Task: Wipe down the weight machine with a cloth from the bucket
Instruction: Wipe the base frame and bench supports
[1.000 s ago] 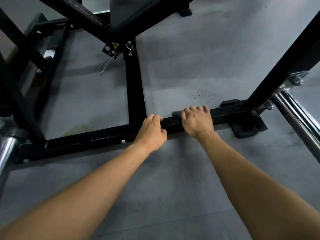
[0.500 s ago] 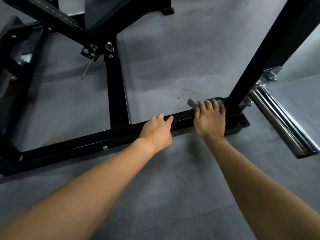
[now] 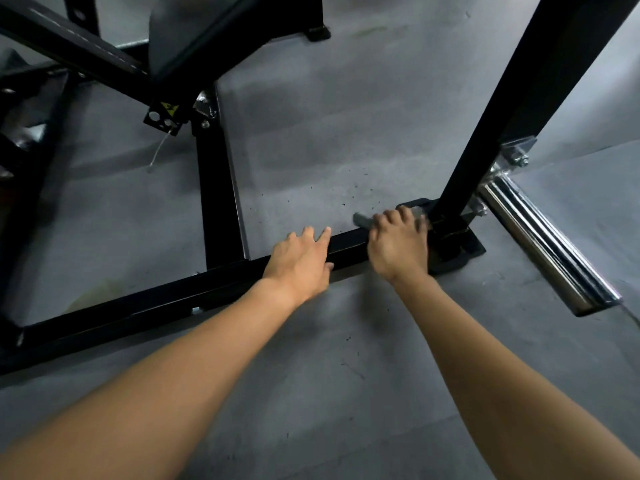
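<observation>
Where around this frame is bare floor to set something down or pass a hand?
Free: the floor between centre bar and upright post, behind the base bar, and in front of it. Crowded: the foot plate, where the right hand holds the cloth, and the crossing frame members left.

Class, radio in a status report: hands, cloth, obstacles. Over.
Right hand holds cloth on base bar. Left hand open, resting on bar. Upright post just beyond cloth.

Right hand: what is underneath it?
A grey cloth, one end sticking out, pressed onto the black base bar. The right hand covers the rest of it.
</observation>
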{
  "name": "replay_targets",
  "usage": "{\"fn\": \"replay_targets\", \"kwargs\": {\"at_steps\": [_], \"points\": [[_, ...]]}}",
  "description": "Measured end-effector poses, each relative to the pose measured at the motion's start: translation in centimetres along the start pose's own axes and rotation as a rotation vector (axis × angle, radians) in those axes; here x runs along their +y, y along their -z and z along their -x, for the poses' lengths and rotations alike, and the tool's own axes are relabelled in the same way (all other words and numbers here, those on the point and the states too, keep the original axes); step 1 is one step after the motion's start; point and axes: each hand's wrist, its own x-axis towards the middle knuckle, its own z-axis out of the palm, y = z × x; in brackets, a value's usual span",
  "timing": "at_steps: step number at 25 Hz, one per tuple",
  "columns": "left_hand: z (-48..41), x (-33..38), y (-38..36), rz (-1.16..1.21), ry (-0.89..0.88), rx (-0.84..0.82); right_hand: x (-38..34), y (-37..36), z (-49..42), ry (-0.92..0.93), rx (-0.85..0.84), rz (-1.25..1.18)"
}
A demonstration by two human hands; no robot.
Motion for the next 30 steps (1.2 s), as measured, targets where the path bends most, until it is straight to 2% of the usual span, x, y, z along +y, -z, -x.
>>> {"fn": "replay_targets", "kwargs": {"at_steps": [2,3,7,9,12,14,16,18,23,26,30], "points": [[-0.3,0.1,0.2,-0.033,0.000,-0.011,-0.8,0.4,0.5,0.156,-0.074,0.040],[-0.2,0.1,0.1,-0.052,-0.010,-0.015,-0.6,1.1,-0.1,0.173,-0.123,0.063],[-0.9,0.2,0.2,-0.030,-0.010,-0.030,1.0,2.4,-3.8,-0.049,-0.230,0.188],[-1.3,0.0,0.2,0.009,-0.004,-0.055,-0.1,1.6,-2.4,-0.051,-0.165,0.171],[-1.3,-0.1,0.1,-0.026,0.004,-0.027,-1.2,-0.3,0.8,0.053,0.018,0.035],[-1.1,0.1,-0.2,-0.072,-0.008,0.012,0.5,-0.8,0.4,0.019,0.097,-0.020],[-0.8,0.4,-0.5,-0.089,-0.006,0.017,2.3,-0.5,-0.7,-0.126,0.098,-0.088],[-0.6,0.4,-0.7,-0.089,0.002,0.025,2.0,-0.5,-0.5,-0.195,0.132,-0.133],[-0.5,0.4,-0.5,-0.103,0.010,0.047,-0.9,-1.8,4.0,-0.012,0.150,-0.254],[-0.5,0.6,-0.7,-0.113,0.010,0.059,0.6,0.1,3.8,-0.256,0.201,-0.465],[-0.2,0.7,-0.8,-0.100,0.013,0.076,-1.6,0.9,4.0,-0.618,0.189,-0.955]]}}
